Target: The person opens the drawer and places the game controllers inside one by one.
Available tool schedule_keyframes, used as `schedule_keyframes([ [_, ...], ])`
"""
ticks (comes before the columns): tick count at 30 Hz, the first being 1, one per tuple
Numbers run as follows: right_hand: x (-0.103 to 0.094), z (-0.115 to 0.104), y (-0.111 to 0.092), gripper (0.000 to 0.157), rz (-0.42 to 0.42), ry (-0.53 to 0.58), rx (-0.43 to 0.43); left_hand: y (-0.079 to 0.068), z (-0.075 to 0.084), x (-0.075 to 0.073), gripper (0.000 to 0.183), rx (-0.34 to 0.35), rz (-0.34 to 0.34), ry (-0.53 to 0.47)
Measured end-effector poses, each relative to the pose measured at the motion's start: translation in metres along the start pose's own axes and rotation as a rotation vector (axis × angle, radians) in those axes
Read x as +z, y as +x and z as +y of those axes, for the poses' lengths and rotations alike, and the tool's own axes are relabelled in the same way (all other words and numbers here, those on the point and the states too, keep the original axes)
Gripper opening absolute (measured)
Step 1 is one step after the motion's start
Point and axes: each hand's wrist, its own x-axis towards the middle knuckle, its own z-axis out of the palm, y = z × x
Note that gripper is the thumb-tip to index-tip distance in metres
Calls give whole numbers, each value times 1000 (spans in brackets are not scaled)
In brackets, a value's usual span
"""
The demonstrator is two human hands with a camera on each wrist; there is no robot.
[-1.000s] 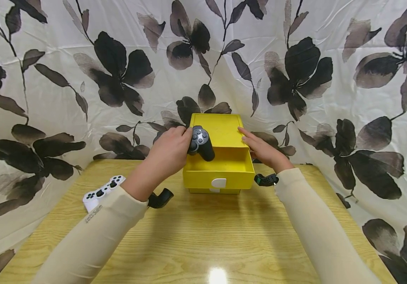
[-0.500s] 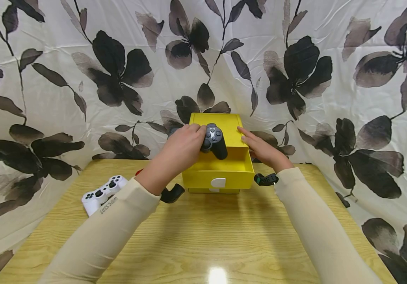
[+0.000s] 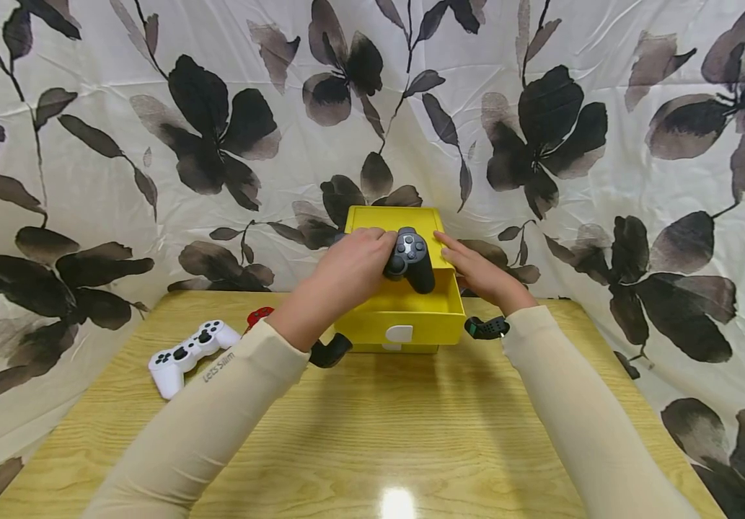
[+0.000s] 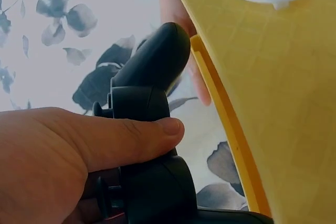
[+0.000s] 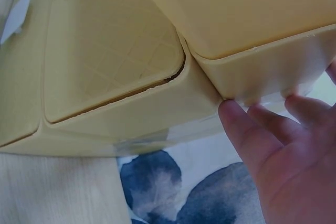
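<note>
My left hand grips a black game controller above the pulled-out top drawer of a yellow drawer unit. In the left wrist view, the thumb presses along the controller, whose grip end points up beside the yellow drawer front. My right hand rests against the unit's right side near the top edge. Fingertips touch that side wall in the right wrist view, with the fingers extended. The drawer's inside is partly hidden by my left hand and the controller.
On the wooden table, a white game controller lies at the left. A red controller shows partly behind my left sleeve. A floral cloth hangs behind the unit. A lower drawer sits beneath the pulled-out one.
My left hand has carried the black controller rightward across the open drawer. More of the red controller has come into sight. My right hand stays on the unit's side.
</note>
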Motion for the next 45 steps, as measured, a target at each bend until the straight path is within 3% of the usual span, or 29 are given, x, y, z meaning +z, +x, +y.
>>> schedule_keyframes([
  [12,-1,2,1,56,0,7,-10,10,12,11,42,5,-40,-37],
  [25,0,3,1,54,14,6,-8,12,10,20,51,31,-115,-82],
  [37,0,3,1,54,12,2,-13,16,8,25,52,52,-202,-81],
  [45,0,4,2,54,15,1,-8,19,7,29,41,78,-252,-97],
])
